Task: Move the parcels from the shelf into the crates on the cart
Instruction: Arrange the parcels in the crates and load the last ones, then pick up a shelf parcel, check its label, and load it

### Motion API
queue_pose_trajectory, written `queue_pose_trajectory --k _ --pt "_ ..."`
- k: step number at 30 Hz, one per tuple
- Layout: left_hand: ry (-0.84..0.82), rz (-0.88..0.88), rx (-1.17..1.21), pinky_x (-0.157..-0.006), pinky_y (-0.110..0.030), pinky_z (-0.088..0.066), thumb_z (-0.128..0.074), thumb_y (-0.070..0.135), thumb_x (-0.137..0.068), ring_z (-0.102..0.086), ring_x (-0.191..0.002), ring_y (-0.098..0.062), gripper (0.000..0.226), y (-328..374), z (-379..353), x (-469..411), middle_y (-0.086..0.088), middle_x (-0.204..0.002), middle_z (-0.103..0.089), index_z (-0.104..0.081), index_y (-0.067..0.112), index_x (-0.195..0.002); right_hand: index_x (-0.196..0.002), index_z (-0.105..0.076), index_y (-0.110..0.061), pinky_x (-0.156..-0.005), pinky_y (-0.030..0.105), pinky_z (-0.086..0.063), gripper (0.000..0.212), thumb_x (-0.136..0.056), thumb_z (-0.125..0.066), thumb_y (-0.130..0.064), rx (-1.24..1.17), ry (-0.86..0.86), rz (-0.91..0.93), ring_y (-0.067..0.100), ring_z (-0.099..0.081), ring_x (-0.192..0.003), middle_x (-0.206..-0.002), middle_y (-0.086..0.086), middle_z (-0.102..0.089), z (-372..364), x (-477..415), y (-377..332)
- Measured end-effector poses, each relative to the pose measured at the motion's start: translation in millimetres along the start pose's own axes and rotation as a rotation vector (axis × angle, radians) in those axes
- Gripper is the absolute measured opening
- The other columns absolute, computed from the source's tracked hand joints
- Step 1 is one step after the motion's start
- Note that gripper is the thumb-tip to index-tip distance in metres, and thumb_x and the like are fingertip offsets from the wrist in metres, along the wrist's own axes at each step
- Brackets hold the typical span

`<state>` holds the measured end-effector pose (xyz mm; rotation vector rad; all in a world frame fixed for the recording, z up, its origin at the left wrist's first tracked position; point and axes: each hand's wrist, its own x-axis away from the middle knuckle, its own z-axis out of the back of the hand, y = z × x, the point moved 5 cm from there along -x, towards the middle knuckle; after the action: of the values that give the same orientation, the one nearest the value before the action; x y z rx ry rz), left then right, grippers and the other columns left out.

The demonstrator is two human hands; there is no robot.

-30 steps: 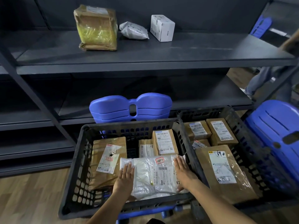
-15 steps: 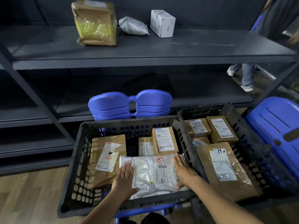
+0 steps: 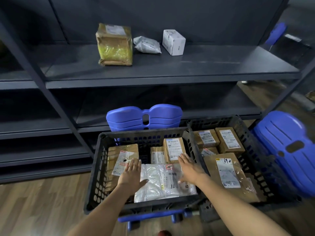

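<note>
Clear plastic mailer bag (image 3: 163,181) lay flat at the near edge of the left crate (image 3: 95,169), both hands over it. Left hand (image 3: 132,176) flat, fingers together and pointing away, thumb splayed onto the bag's left edge. Right hand (image 3: 189,169) palm-down at the bag's right edge, fingers loosely spread, tips reaching the upright brown box (image 3: 173,149) at the crate's far side. Neither hand was pinching anything; cannot tell if the palms actually touched the film.

Left crate also held a long taped carton (image 3: 117,160) along its left wall. Right crate (image 3: 252,150) carried several labelled brown boxes.

Remaining on the upper shelf (image 3: 187,68), all toward its back edge: a yellow-taped carton (image 3: 115,46), a grey poly bag (image 3: 147,45) just beside it, and a white box (image 3: 173,42) to the right of that.

Handling guess:
- taped carton: biggest, probably heaviest, stiff; two hands on opposite sides, tape could be slick
- poly bag: soft, light, will sag; one-hand pinch mid-body
- white box: rigid, small; one hand across the short sides
</note>
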<state>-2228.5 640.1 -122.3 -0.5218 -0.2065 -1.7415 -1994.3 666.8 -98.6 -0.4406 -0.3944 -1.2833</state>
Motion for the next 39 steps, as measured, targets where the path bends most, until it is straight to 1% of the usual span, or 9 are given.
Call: queue_pose_trajectory --k 3,7,9,13,21,28,33,37,39 --pt "0.026 0.025 0.017 -0.121 -0.040 0.004 -0.023 0.062 -0.097 0.010 -0.149 -0.029 0.087 -14.4 18.4 9.3 -0.015 -0.161 0.012 0.010 0.003 -0.151 -0.153 0.004 -0.008 -0.122 0.039 -0.005 0.103 -0.086 -0.065 -0.047 0.008 0.039 0.026 0.024 0.008 -0.149 -0.161 0.008 0.011 23.0 3.4 -11.6" --pt "0.104 0.026 0.061 -0.122 -0.039 0.002 -0.022 0.058 -0.099 0.004 -0.150 -0.027 0.081 -40.1 65.4 14.7 -0.012 -0.162 0.003 0.002 0.003 -0.153 -0.154 -0.007 -0.007 -0.121 0.037 -0.012 0.083 -0.095 -0.050 -0.048 0.020 0.206 0.065 0.023 -0.006 -0.149 -0.162 0.009 -0.006 71.7 1.9 -30.5" --pt "0.208 0.034 0.125 -0.122 -0.037 -0.001 -0.026 0.055 -0.100 -0.001 -0.150 -0.025 0.079 -57.7 100.9 16.5 -0.011 -0.162 -0.003 -0.002 0.002 -0.153 -0.154 -0.009 -0.007 -0.119 0.036 -0.014 0.078 -0.098 -0.045 -0.048 0.010 0.293 0.082 0.022 -0.007 -0.149 -0.162 0.009 -0.008 101.0 1.7 -40.7" --pt "0.407 0.077 0.197 -0.121 -0.037 -0.003 -0.031 0.053 -0.099 -0.006 -0.150 -0.026 0.078 -92.1 172.8 20.3 -0.012 -0.162 -0.008 -0.007 0.001 -0.153 -0.154 -0.012 -0.008 -0.119 0.036 -0.019 0.076 -0.098 -0.041 -0.052 -0.043 0.421 0.110 0.021 -0.009 -0.149 -0.161 0.008 -0.011 159.4 2.0 -57.5" --pt "0.555 0.203 0.210 -0.122 -0.038 -0.006 -0.033 0.051 -0.099 -0.008 -0.149 -0.027 0.077 -146.2 276.6 9.1 -0.013 -0.161 -0.011 -0.009 0.001 -0.153 -0.153 -0.015 -0.009 -0.116 0.036 -0.021 0.073 -0.098 -0.040 -0.051 -0.088 0.591 0.198 0.019 -0.009 -0.149 -0.161 0.007 -0.014 273.1 -17.3 -74.9" --pt "0.618 0.284 0.267 -0.121 -0.040 -0.010 -0.035 0.050 -0.099 -0.014 -0.148 -0.029 0.075 -174.2 336.1 -15.7 -0.015 -0.159 -0.018 -0.015 0.000 -0.152 -0.153 -0.017 -0.011 -0.113 0.039 -0.027 0.073 -0.097 -0.040 -0.053 -0.097 0.699 0.265 0.020 -0.015 -0.148 -0.161 0.005 -0.016 371.4 -47.7 -93.0" --pt "0.626 0.297 0.283 -0.119 -0.042 -0.016 -0.036 0.049 -0.099 -0.025 -0.143 -0.030 0.068 -199.9 367.4 -42.2 -0.016 -0.152 -0.032 -0.027 0.000 -0.146 -0.152 -0.021 -0.013 -0.103 0.043 -0.039 0.072 -0.096 -0.037 -0.057 -0.123 0.700 0.255 0.025 -0.030 -0.141 -0.158 0.004 -0.025 418.2 -81.9 -109.3" --pt "0.615 0.330 0.345 -0.121 -0.041 -0.012 -0.035 0.048 -0.099 -0.016 -0.147 -0.030 0.073 -225.4 390.4 -66.6 -0.014 -0.158 -0.021 -0.017 0.001 -0.151 -0.150 -0.025 -0.012 -0.102 0.042 -0.038 0.072 -0.096 -0.037 -0.058 -0.201 0.690 0.244 0.027 -0.034 -0.140 -0.156 0.006 -0.030 445.7 -117.5 -121.3" --pt "0.629 0.344 0.366 -0.119 -0.042 -0.016 -0.037 0.048 -0.099 -0.019 -0.145 -0.031 0.070 -240.8 400.4 -79.5 -0.014 -0.157 -0.025 -0.023 0.002 -0.149 -0.148 -0.030 -0.012 -0.101 0.040 -0.038 0.070 -0.096 -0.036 -0.058 -0.206 0.697 0.239 0.027 -0.037 -0.137 -0.153 0.008 -0.035 456.2 -135.6 -127.5"
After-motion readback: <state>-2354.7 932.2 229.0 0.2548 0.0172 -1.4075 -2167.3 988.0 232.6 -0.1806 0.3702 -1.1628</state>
